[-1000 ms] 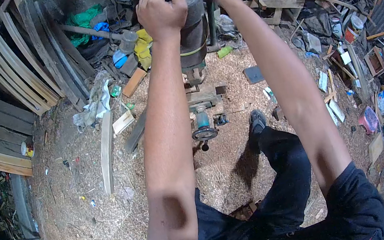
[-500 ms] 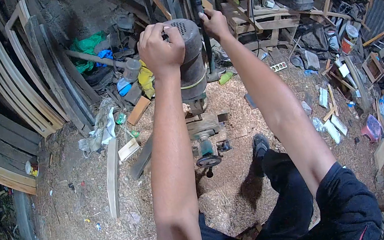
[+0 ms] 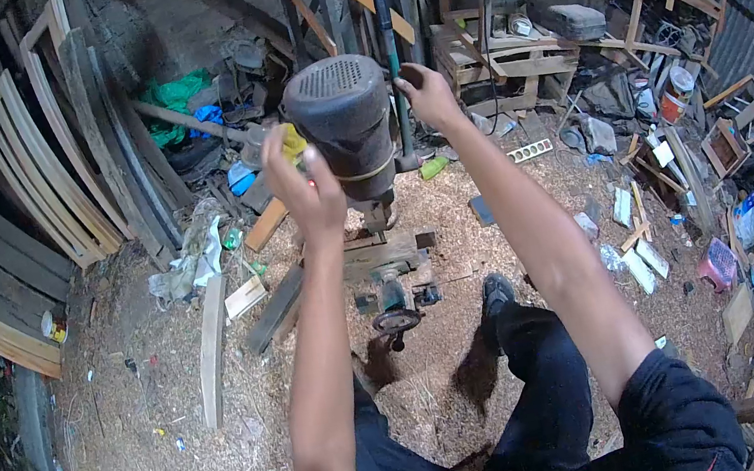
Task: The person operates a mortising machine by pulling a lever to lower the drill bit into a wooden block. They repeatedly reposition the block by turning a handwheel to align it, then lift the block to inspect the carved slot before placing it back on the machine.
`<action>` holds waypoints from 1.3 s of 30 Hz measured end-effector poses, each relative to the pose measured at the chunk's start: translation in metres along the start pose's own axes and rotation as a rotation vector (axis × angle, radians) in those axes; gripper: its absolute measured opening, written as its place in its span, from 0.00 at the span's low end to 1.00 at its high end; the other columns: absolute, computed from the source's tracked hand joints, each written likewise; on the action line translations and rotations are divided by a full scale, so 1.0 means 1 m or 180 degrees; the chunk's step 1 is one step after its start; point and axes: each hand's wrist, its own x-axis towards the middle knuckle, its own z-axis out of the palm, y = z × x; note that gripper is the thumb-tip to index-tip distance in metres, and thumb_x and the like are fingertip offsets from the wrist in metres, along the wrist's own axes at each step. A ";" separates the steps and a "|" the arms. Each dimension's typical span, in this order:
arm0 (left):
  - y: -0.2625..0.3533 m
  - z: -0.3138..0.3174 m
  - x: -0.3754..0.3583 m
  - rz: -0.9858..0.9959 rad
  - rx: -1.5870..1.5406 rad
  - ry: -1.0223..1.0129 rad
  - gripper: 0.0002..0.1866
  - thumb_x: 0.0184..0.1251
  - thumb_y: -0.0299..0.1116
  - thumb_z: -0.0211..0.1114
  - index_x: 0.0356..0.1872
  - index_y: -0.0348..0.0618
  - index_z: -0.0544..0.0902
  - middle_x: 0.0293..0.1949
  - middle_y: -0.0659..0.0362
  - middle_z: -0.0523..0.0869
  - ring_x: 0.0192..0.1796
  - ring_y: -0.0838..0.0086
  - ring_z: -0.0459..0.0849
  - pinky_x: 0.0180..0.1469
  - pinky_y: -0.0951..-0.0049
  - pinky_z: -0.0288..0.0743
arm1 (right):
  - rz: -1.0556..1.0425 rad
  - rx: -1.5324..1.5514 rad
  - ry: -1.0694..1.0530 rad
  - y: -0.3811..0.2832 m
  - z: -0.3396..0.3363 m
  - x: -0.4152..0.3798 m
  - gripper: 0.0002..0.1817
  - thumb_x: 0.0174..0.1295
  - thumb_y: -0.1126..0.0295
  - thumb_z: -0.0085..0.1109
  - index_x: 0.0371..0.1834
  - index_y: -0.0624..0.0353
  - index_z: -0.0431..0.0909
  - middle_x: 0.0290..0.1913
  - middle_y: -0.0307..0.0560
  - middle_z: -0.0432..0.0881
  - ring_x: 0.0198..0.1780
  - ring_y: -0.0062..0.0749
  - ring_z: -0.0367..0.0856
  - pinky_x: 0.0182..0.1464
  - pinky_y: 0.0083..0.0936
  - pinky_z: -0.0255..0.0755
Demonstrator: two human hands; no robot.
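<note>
An upright machine with a dark grey motor housing (image 3: pixel 339 112), vented on top, stands in front of me. My left hand (image 3: pixel 304 188) is at the housing's left side, thumb and fingers apart. A small red spot shows beside the fingers; I cannot make out whether they touch it. To the right of the housing stands a long lever (image 3: pixel 390 44) with a dark grip. My right hand (image 3: pixel 431 99) is close beside this lever, thumb and finger apart, not wrapped round it. Below the motor are a wooden block (image 3: pixel 375 256) and a handwheel (image 3: pixel 397 322).
Curved wooden pieces (image 3: pixel 37 168) lean at the left. A long board (image 3: pixel 215 352) lies on the shaving-covered floor. Wooden frames (image 3: pixel 556 56) stand at the back right, with a power strip (image 3: pixel 530 151) nearby. Scraps and a pink basket (image 3: pixel 720 258) lie at the right.
My left hand has come off the motor's top and moved down its left side. My right hand sits lower beside the lever. The view has shifted, showing the whole motor top.
</note>
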 end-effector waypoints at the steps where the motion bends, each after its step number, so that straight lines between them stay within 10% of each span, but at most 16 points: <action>1: -0.003 -0.019 -0.031 -0.0416 -0.0017 -0.0147 0.19 0.76 0.38 0.52 0.61 0.38 0.74 0.61 0.46 0.76 0.62 0.53 0.74 0.66 0.54 0.64 | 0.0040 -0.0047 0.0070 -0.004 -0.003 -0.022 0.20 0.65 0.65 0.66 0.56 0.64 0.81 0.45 0.58 0.88 0.49 0.45 0.88 0.53 0.32 0.77; 5: -0.034 -0.091 -0.183 -0.2729 -0.0200 -0.1196 0.22 0.80 0.41 0.47 0.58 0.32 0.77 0.55 0.41 0.82 0.61 0.49 0.78 0.65 0.58 0.67 | 0.0528 0.0372 -0.0209 -0.031 -0.012 -0.180 0.22 0.67 0.62 0.63 0.55 0.70 0.80 0.49 0.58 0.86 0.53 0.44 0.85 0.58 0.34 0.75; 11: -0.040 -0.112 -0.290 -0.4121 0.0754 -0.2542 0.47 0.76 0.66 0.26 0.66 0.28 0.73 0.65 0.32 0.74 0.71 0.42 0.68 0.73 0.52 0.59 | 0.0933 -0.1593 -0.1976 0.040 0.039 -0.426 0.58 0.57 0.53 0.73 0.79 0.65 0.41 0.73 0.80 0.54 0.65 0.66 0.73 0.62 0.46 0.74; 13: -0.061 -0.111 -0.317 -0.4680 0.0843 -0.2885 0.51 0.74 0.71 0.22 0.68 0.29 0.71 0.66 0.34 0.73 0.72 0.43 0.68 0.74 0.53 0.59 | 0.1436 -0.1940 -0.2586 0.036 0.050 -0.444 0.53 0.61 0.60 0.68 0.79 0.64 0.40 0.72 0.80 0.56 0.66 0.71 0.71 0.65 0.50 0.72; 17: -0.040 -0.120 -0.313 -0.4805 0.0665 -0.3219 0.55 0.71 0.74 0.20 0.71 0.28 0.67 0.69 0.34 0.71 0.74 0.45 0.66 0.76 0.56 0.57 | 0.1490 -0.1947 -0.2864 0.004 0.036 -0.440 0.43 0.66 0.74 0.55 0.79 0.63 0.40 0.72 0.86 0.52 0.60 0.75 0.76 0.57 0.54 0.77; 21: -0.059 -0.127 -0.329 -0.4977 0.0690 -0.3539 0.55 0.70 0.74 0.21 0.73 0.30 0.65 0.72 0.35 0.67 0.77 0.46 0.61 0.78 0.58 0.52 | 0.1855 -0.1678 -0.2706 0.035 0.056 -0.454 0.68 0.44 0.56 0.83 0.78 0.62 0.36 0.72 0.89 0.46 0.59 0.77 0.75 0.60 0.51 0.76; 25: -0.085 -0.119 -0.359 -0.4688 0.0872 -0.3470 0.56 0.69 0.76 0.21 0.73 0.32 0.66 0.71 0.38 0.69 0.78 0.53 0.62 0.77 0.61 0.52 | 0.1720 -0.1655 -0.2517 0.047 0.066 -0.461 0.66 0.45 0.63 0.81 0.78 0.63 0.36 0.71 0.92 0.44 0.57 0.79 0.75 0.60 0.51 0.76; 35: -0.054 -0.123 -0.325 -0.4598 0.0740 -0.3813 0.49 0.71 0.73 0.21 0.79 0.44 0.55 0.77 0.41 0.60 0.79 0.51 0.56 0.79 0.60 0.50 | 0.1340 -0.1721 -0.3167 0.045 0.038 -0.443 0.43 0.66 0.77 0.50 0.80 0.60 0.36 0.72 0.86 0.51 0.61 0.74 0.75 0.61 0.52 0.74; 39: -0.066 -0.122 -0.339 -0.4700 0.0664 -0.3647 0.52 0.70 0.75 0.23 0.76 0.37 0.62 0.75 0.40 0.63 0.79 0.51 0.58 0.79 0.60 0.50 | 0.0400 -0.0788 -0.3394 0.086 0.016 -0.437 0.56 0.56 0.66 0.73 0.79 0.59 0.38 0.70 0.81 0.58 0.62 0.68 0.76 0.61 0.48 0.75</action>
